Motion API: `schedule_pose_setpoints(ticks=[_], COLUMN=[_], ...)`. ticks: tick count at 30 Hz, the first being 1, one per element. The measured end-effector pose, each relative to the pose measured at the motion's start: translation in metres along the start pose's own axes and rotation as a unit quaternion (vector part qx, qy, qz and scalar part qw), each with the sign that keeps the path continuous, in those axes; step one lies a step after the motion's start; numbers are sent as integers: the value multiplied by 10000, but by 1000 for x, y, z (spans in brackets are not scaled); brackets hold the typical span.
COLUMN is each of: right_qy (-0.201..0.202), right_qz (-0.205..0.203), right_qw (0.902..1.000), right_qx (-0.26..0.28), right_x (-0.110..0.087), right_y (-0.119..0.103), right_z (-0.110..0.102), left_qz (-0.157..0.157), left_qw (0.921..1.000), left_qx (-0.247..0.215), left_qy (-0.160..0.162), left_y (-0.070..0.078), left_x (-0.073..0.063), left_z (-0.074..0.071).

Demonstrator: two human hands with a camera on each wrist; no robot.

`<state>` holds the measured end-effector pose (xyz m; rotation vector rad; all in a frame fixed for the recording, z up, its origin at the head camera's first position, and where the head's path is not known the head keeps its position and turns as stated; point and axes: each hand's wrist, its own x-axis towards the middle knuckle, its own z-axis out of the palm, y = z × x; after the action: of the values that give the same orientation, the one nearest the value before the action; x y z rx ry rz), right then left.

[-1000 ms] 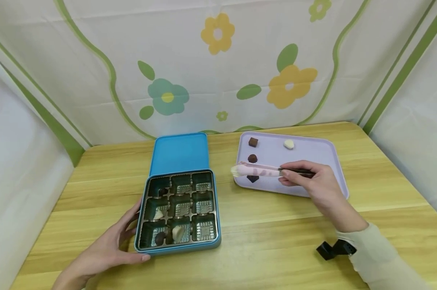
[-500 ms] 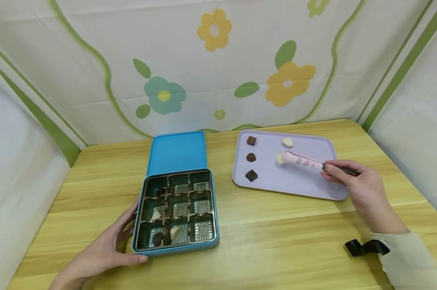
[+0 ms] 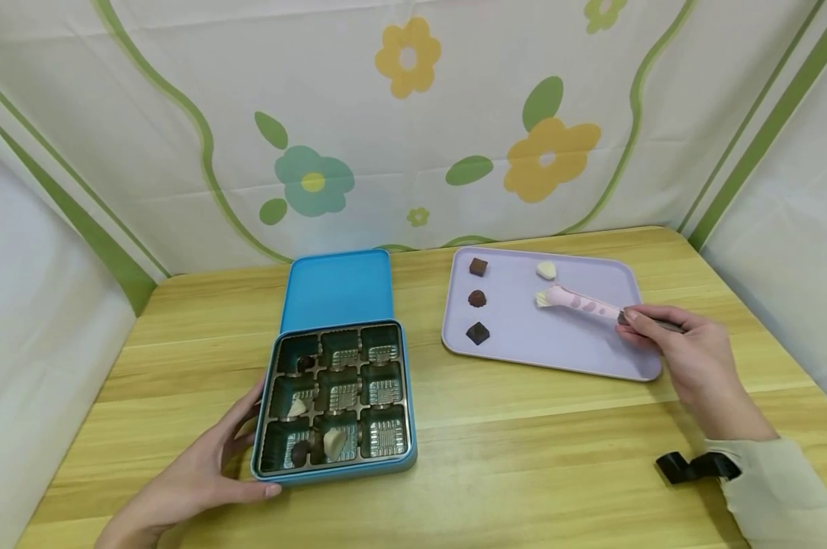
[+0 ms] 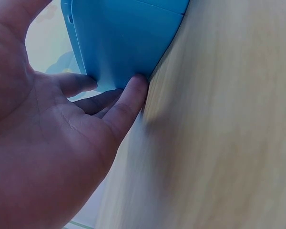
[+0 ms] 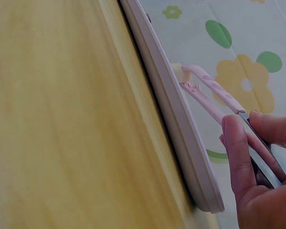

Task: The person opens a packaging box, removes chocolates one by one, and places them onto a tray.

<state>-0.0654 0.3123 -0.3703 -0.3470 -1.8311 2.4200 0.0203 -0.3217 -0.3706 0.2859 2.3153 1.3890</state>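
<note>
My left hand (image 3: 203, 465) holds a blue tin (image 3: 415, 450) at its left front corner, thumb along the front, fingertips on the side wall. A dark divided insert (image 3: 386, 438) inside bears several chocolates, among them a cream-coloured one (image 3: 334, 444). My right hand (image 3: 697, 351) pinches pink tongs (image 3: 584, 303), low over a lilac tray (image 3: 550, 347). Between the tong tips sits a ridged cream-coloured chocolate (image 3: 542, 300), seen also in the right wrist view. On the tray's left side lie a brown cube chocolate (image 3: 478, 267), a round one (image 3: 477, 298) and a dark faceted one (image 3: 478, 333).
A white chocolate (image 3: 546, 270) lies on the tray just behind the tong tips. The blue lid (image 3: 338, 286) lies behind the tin. A flowered cloth (image 3: 413, 152) hangs at the back of the wooden table (image 3: 502, 465). A black strap (image 3: 697, 467) circles my right wrist.
The tongs have moved right across the tray with the cream-coloured chocolate, then stayed nearly still over the last half second. My left hand keeps its place on the tin.
</note>
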Motion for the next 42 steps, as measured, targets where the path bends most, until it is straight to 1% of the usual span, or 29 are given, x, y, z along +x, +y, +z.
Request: schedule_pose_setpoints(ticks=[10, 16, 22, 29, 35, 38, 42], right_qy=[24, 14, 41, 40, -29, -101, -228], right_qz=[173, 192, 279, 328, 326, 307, 403], right_qw=[9995, 9996, 9996, 9994, 9995, 9994, 9987], right_qx=[268, 223, 47, 81, 26, 119, 189], right_x=[2, 1, 1, 1, 1, 1, 1], right_y=[0, 0, -1, 0, 1, 2, 3], right_z=[-4, -3, -4, -5, -4, -3, 1], left_qz=[150, 227, 205, 186, 184, 160, 115], left_qw=[9999, 9997, 9998, 9998, 9998, 9998, 9999], left_qx=[-22, 4, -19, -6, -5, -33, -56], left_qy=[72, 89, 74, 71, 74, 71, 67], left_y=[2, 3, 3, 3, 3, 4, 4], left_x=[-2, -2, -1, -2, -2, -2, -2], left_z=[3, 3, 3, 3, 3, 4, 3])
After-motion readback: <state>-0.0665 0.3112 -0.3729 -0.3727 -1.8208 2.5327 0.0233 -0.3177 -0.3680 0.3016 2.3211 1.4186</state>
